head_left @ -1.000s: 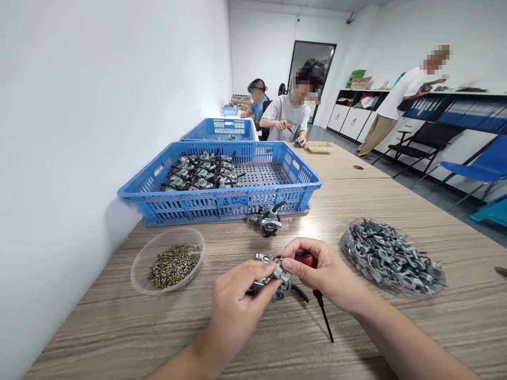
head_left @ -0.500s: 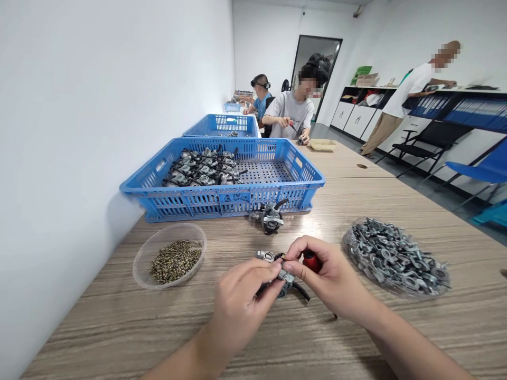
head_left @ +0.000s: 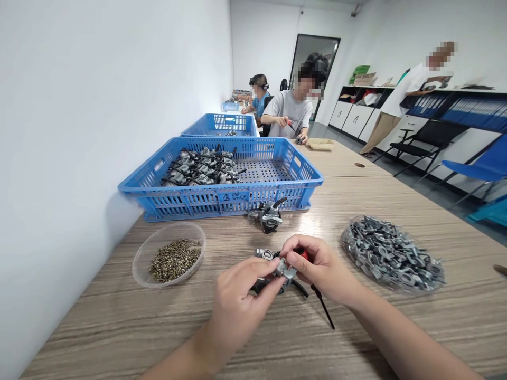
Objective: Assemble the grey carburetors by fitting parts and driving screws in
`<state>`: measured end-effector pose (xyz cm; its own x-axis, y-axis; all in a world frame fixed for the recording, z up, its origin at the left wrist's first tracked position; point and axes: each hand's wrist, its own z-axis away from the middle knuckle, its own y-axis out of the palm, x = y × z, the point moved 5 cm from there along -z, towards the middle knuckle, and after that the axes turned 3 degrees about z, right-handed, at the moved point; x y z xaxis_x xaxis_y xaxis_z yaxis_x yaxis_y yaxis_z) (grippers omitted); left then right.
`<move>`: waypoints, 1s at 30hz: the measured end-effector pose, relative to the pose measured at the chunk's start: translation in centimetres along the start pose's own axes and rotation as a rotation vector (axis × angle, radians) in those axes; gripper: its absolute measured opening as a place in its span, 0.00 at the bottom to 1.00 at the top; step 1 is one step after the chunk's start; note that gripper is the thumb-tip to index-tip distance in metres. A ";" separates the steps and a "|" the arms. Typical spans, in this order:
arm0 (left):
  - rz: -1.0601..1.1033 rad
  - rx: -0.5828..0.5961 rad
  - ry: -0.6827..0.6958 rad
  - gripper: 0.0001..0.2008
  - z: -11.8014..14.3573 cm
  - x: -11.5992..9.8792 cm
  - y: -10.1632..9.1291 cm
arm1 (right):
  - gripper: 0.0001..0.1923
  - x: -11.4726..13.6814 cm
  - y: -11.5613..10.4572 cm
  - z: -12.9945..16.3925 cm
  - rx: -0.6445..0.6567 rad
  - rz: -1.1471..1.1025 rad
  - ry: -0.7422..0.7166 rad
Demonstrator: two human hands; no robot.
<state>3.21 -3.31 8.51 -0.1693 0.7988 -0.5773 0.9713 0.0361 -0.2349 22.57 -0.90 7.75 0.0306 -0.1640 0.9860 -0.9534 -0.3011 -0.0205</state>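
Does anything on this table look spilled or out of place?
Nothing is spilled. One metal assembly lies alone on the table outside the blue crate, while the others sit inside it. Screws remain in their bowl.

A wood-grain table (head_left: 396, 190) carries everything; a blue crate (head_left: 222, 203) sits beyond the left hand (head_left: 237, 306), a loose metal assembly (head_left: 267, 215) before it. A bowl of screws (head_left: 170, 256) lies left of that hand; a dish of metal parts (head_left: 392, 253) lies right of the right hand (head_left: 320, 269).

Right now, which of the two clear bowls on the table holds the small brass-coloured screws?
The clear bowl on the left, in front of the near blue crate. The bowl on the right holds a heap of grey metal brackets instead.
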 end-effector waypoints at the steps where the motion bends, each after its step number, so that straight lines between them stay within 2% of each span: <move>1: 0.006 -0.007 -0.010 0.10 0.0 0.0 -0.1 | 0.13 0.0 0.0 0.0 0.030 -0.026 0.016; 6: 0.052 -0.006 -0.016 0.11 -0.1 0.2 0.0 | 0.14 -0.1 -0.4 0.1 0.119 -0.065 0.103; 13: 0.070 -0.006 0.026 0.10 -0.1 0.3 0.3 | 0.16 -1.1 -0.1 0.5 0.130 -0.227 0.259; 19: 0.018 -0.012 0.040 0.11 0.0 0.6 0.1 | 0.22 -1.7 0.6 0.9 0.135 -0.175 0.310; 24: -0.004 -0.031 0.025 0.10 -0.4 0.9 0.1 | 0.31 -2.4 1.3 1.2 0.046 -0.233 0.372; 30: -0.044 -0.016 0.105 0.12 -0.9 -0.1 -0.1 | 0.34 -2.1 1.9 1.5 -0.076 -0.399 0.408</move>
<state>3.31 -2.82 9.26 -0.1943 0.8546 -0.4816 0.9661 0.0815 -0.2452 21.13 -2.55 5.35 0.2881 0.3290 0.8993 -0.9111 -0.1948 0.3632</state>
